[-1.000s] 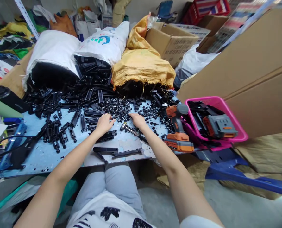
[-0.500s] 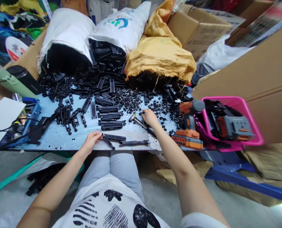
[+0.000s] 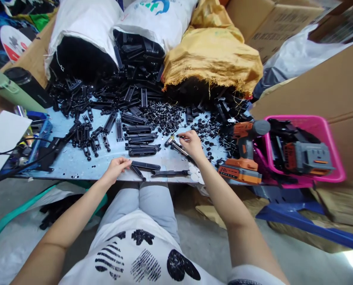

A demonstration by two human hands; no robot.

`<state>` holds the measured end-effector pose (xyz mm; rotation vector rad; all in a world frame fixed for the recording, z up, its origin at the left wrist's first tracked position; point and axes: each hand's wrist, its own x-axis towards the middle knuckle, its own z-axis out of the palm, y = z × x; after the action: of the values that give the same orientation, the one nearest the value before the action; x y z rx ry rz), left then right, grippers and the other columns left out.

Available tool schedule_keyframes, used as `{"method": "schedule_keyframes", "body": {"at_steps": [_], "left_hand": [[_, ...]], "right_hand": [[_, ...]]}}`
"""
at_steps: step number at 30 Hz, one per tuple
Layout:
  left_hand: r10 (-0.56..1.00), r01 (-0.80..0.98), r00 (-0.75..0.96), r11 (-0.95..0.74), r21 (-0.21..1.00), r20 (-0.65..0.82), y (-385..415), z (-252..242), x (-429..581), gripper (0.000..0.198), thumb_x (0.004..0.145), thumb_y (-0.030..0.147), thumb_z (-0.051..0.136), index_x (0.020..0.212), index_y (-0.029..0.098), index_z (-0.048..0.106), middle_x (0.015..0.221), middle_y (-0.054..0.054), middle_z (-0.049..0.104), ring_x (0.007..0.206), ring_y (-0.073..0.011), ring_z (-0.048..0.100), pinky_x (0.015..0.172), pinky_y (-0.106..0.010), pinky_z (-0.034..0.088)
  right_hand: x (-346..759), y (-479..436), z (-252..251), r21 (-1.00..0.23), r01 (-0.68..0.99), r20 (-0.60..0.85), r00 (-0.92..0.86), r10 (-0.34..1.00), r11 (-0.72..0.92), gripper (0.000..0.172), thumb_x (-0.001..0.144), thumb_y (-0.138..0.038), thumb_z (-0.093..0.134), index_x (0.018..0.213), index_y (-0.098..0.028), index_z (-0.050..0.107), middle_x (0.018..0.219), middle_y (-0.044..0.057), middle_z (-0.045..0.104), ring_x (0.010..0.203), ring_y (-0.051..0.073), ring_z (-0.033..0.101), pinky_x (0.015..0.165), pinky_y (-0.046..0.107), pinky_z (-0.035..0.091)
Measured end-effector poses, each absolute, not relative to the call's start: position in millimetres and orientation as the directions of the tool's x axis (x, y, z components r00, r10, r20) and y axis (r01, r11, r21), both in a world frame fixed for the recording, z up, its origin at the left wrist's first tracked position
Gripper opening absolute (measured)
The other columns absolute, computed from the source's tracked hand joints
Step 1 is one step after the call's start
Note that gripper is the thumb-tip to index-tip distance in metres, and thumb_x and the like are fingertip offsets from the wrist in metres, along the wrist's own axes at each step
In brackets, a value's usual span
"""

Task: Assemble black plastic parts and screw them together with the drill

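Black plastic all over the pale blue surface (image 3: 75, 166), spilled out of a plain white sack (image 3: 84, 27), a printed white sack (image 3: 155, 18) and a yellow sack (image 3: 214, 55) at the back.

Down at the front edge, left hand (image 3: 117, 166), grip pinched lightly on the near end of a long black bar (image 3: 146, 165), thumb and fingertips closed on it. Bar flat along the edge of the surface, touching a shorter black strip (image 3: 138, 173) and just left of a second bar (image 3: 170, 173).

Further in, right hand (image 3: 191, 144), palm down, fingers curled at the fringe of a scatter of small black pieces (image 3: 207, 128). Grip half closed, thumb and forefinger drawn together, but impossible to tell whether on anything. Under that palm, a small metal hammer (image 3: 169, 141), head poking out to the left, handle running beneath the hand.

Between the two hands and a little behind, a neat stack of black bars (image 3: 142, 139). Beyond that, a heap of tiny screws (image 3: 164, 114).

Off to the right, an orange cordless drill (image 3: 243, 156) standing upright near the right forearm, nose against a pink basket (image 3: 298, 118) with a grey-and-orange unit (image 3: 311, 156) inside. Far left, a green bottle (image 3: 2, 88) lying tilted beside a white sheet (image 3: 4, 132).
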<state>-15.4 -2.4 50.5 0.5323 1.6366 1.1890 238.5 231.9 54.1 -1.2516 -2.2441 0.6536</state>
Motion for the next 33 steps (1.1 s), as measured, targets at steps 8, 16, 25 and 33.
{"method": "schedule_keyframes", "body": {"at_steps": [8, 16, 25, 33], "left_hand": [[0.795, -0.189, -0.389, 0.426, 0.885, -0.466, 2.0, 37.8, -9.7, 0.049, 0.056, 0.048, 0.076, 0.088, 0.014, 0.061, 0.055, 0.005, 0.053, 0.035, -0.0042, 0.041, 0.035, -0.018, 0.021], [0.829, 0.101, -0.438, 0.431, 0.897, -0.348, -1.9, 36.3, -7.6, 0.041, 0.069, 0.05, 0.065, 0.088, 0.014, 0.058, 0.058, 0.002, 0.054, 0.039, -0.0078, 0.042, 0.042, -0.022, 0.034], [0.918, 0.877, 0.342, -0.389, 0.282, 0.203, 8.6, 40.6, 23.7, 0.042, 0.088, 0.039, 0.049, 0.121, 0.012, 0.053, 0.116, -0.017, 0.059, 0.111, -0.0285, 0.051, 0.092, -0.041, 0.037], [0.935, 0.828, 0.31, -0.354, 0.435, 0.17, 24.7, 69.3, 29.3, 0.054, 0.091, 0.055, 0.03, 0.066, 0.016, 0.06, 0.064, -0.009, 0.059, 0.064, -0.0186, 0.056, 0.063, -0.03, 0.042]], "right_hand": [[232.5, 143.2, 79.8, -0.777, 0.417, -0.019, -0.764, 0.645, 0.471, 0.019, 0.081, -0.033, 0.06, 0.087, -0.017, 0.066, 0.082, 0.004, 0.066, 0.07, 0.014, 0.06, 0.069, 0.027, 0.049], [207.6, 123.8, 91.6, -0.336, 0.492, -0.172, -0.87, 0.462, 0.803, 0.013, 0.083, -0.011, 0.052, 0.082, -0.016, 0.064, 0.086, 0.008, 0.065, 0.079, 0.018, 0.061, 0.071, 0.025, 0.043], [256.6, 110.4, 27.6, -0.312, 0.463, 0.161, -0.835, 0.526, 0.83, 0.039, 0.089, -0.049, 0.048, 0.104, -0.016, 0.061, 0.096, 0.012, 0.065, 0.09, 0.022, 0.06, 0.075, 0.03, 0.045], [271.6, 116.9, 76.4, -0.311, 0.298, 0.208, -0.905, 0.371, 0.902, 0.062, 0.088, -0.066, 0.029, 0.06, -0.017, 0.055, 0.056, 0.005, 0.051, 0.053, 0.014, 0.047, 0.052, 0.026, 0.031]]}}
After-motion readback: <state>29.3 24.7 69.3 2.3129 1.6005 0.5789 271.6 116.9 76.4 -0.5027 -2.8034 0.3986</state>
